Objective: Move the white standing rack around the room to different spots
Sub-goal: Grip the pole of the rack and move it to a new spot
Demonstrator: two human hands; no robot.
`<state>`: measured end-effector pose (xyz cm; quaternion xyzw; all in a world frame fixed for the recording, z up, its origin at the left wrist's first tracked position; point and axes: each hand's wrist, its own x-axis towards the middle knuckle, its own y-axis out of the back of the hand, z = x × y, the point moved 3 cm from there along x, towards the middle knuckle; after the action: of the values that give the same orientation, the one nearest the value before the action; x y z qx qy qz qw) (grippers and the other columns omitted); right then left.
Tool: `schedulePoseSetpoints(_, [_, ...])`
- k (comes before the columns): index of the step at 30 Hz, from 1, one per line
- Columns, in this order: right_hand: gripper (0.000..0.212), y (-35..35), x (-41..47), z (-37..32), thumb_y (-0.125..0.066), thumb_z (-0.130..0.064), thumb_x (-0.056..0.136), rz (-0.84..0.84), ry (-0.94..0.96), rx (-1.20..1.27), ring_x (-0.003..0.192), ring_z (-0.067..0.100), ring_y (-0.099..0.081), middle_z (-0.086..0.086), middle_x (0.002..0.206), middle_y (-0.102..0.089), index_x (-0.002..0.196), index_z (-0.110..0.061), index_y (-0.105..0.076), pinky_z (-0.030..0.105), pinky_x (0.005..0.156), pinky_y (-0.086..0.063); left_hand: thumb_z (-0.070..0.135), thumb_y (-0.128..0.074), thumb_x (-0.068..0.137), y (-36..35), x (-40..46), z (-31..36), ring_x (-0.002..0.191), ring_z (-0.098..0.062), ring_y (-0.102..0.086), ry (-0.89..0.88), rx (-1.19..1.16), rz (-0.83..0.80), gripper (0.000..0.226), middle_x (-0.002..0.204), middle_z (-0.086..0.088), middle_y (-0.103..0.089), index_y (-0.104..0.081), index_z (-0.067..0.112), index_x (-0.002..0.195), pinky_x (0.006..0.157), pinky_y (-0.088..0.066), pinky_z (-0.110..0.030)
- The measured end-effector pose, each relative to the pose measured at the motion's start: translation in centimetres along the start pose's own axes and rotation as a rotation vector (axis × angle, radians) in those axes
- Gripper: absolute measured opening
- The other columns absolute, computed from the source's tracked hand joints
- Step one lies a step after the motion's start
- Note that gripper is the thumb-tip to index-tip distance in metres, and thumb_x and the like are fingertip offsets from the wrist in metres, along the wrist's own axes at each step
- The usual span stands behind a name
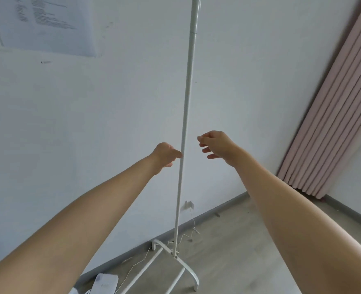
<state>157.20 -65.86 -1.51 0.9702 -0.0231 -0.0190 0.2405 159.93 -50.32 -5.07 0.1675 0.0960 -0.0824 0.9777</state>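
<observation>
The white standing rack (185,128) stands upright on the floor (239,240), close to the wall (90,124), near the corner with the pink curtain (334,102). The left hand (165,154) touches the pole with its fingertips, its grip not closed; the right hand (214,146) is just beside the pole, its grip released. The step looks like reaching, or perhaps letting go. To move the rack, both hands must close on the pole and lift it straight.

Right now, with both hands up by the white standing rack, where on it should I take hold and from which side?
Grip the bare pole of the white standing rack at about hand height, left hand closing from the left, right hand from the right. It is thin, round and upright, and nothing hangs there. The splayed feet sit low, so holding lower probably means stooping.
</observation>
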Motion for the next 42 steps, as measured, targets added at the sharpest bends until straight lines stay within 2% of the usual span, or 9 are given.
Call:
schedulePoseSetpoints(3, [0.046, 1.0, 4.6, 0.0, -0.053, -0.037, 0.088, -0.095, -0.005, -0.063, 0.099, 0.019, -0.051, 0.005, 0.109, -0.052, 0.123, -0.007, -0.051, 0.035, 0.091, -0.044, 0.009, -0.06, 0.08, -0.9, 3.4, 1.5, 0.088, -0.031, -0.041, 0.061, -0.01, 0.027, 0.01, 0.075, -0.018, -0.033, -0.056, -0.001, 0.08, 0.094, -0.041, -0.034])
schedulePoseSetpoints(5, [0.059, 1.8, 7.6, -0.8, -0.053, -0.041, 0.088, -0.122, 0.036, -0.053, 0.123, 0.021, -0.046, 0.007, 0.134, -0.047, 0.137, -0.011, -0.039, 0.036, 0.107, -0.036, 0.014, -0.064, 0.078, -1.7, 5.9, 2.2, 0.119, -0.046, -0.044, 0.035, -0.036, 0.014, 0.066, 0.122, -0.033, -0.049, -0.037, -0.015, 0.131, 0.11, -0.032, -0.044])
schedulePoseSetpoints(7, [0.068, 2.2, 10.0, -1.9, -0.051, -0.042, 0.089, -0.138, 0.109, 0.026, 0.138, 0.021, -0.033, 0.004, 0.151, -0.033, 0.145, -0.013, -0.026, 0.034, 0.111, -0.027, 0.019, -0.066, 0.079, -2.6, 7.9, 2.5, 0.133, -0.037, -0.039, 0.013, 0.004, 0.016, 0.075, 0.14, -0.021, -0.042, -0.03, -0.006, 0.14, 0.111, -0.031, -0.041])
schedulePoseSetpoints(12, [0.036, 0.0, 13.3, -3.1, -0.042, -0.04, 0.094, -0.179, 0.215, 0.131, 0.089, 0.016, -0.046, 0.004, 0.096, -0.046, 0.114, -0.01, -0.048, 0.026, 0.083, -0.037, 0.014, -0.063, 0.08, -3.8, 11.5, 1.7, 0.096, -0.02, -0.049, -0.01, 0.046, 0.091, 0.032, 0.092, 0.001, -0.05, -0.044, 0.012, 0.106, 0.081, -0.04, -0.027])
schedulePoseSetpoints(14, [0.033, 0.0, 14.2, -2.9, -0.038, -0.038, 0.095, -0.157, 0.225, 0.191, 0.081, 0.02, -0.038, 0.003, 0.089, -0.041, 0.095, -0.007, -0.049, 0.025, 0.07, -0.032, 0.012, -0.061, 0.081, -3.6, 12.5, 1.5, 0.096, -0.02, -0.05, -0.027, 0.027, 0.106, 0.028, 0.096, -0.001, -0.052, -0.044, 0.013, 0.104, 0.084, -0.04, -0.028])
schedulePoseSetpoints(19, [0.035, -0.9, 15.1, -2.0, -0.04, -0.041, 0.094, -0.195, 0.137, 0.261, 0.075, 0.021, -0.054, 0.006, 0.074, -0.055, 0.08, -0.011, -0.05, 0.029, 0.083, -0.046, 0.014, -0.056, 0.086, -4.7, 14.3, 0.8, 0.088, -0.016, -0.049, -0.027, 0.023, -0.02, 0.007, 0.082, 0.002, -0.051, -0.051, 0.016, 0.081, 0.08, -0.037, -0.025])
schedulePoseSetpoints(22, [0.038, -1.7, 14.8, -1.6, -0.043, -0.037, 0.094, -0.085, 0.188, 0.279, 0.054, 0.013, -0.048, 0.001, 0.058, -0.047, 0.064, -0.013, -0.042, 0.016, 0.061, -0.045, 0.011, -0.056, 0.086, -5.7, 14.5, 0.0, 0.075, -0.014, -0.05, -0.012, -0.071, -0.087, 0.021, 0.07, 0.001, -0.05, -0.049, 0.015, 0.066, 0.081, -0.037, -0.023])
schedulePoseSetpoints(30, [0.042, 2.2, 12.0, 0.7, -0.042, -0.033, 0.095, 0.075, 0.215, 0.216, 0.049, 0.015, -0.044, 0.002, 0.051, -0.043, 0.058, -0.013, -0.038, 0.024, 0.061, -0.044, 0.015, -0.056, 0.079, -11.2, 14.1, 1.1, 0.051, -0.015, -0.036, 0.037, -0.055, -0.215, 0.029, 0.029, 0.009, -0.035, -0.04, 0.014, 0.055, 0.069, -0.036, -0.028])
schedulePoseSetpoints(42, [0.037, 18.6, 3.5, 9.5, -0.045, -0.021, 0.094, 0.249, 0.133, 0.137, 0.051, 0.015, -0.052, 0.002, 0.055, -0.048, 0.059, -0.013, -0.04, 0.025, 0.064, -0.046, 0.021, -0.059, 0.079, -29.6, 8.2, 6.1, 0.049, -0.015, -0.039, -0.075, 0.046, -0.379, 0.017, 0.048, -0.001, -0.04, -0.057, 0.005, 0.085, 0.066, -0.042, -0.029])
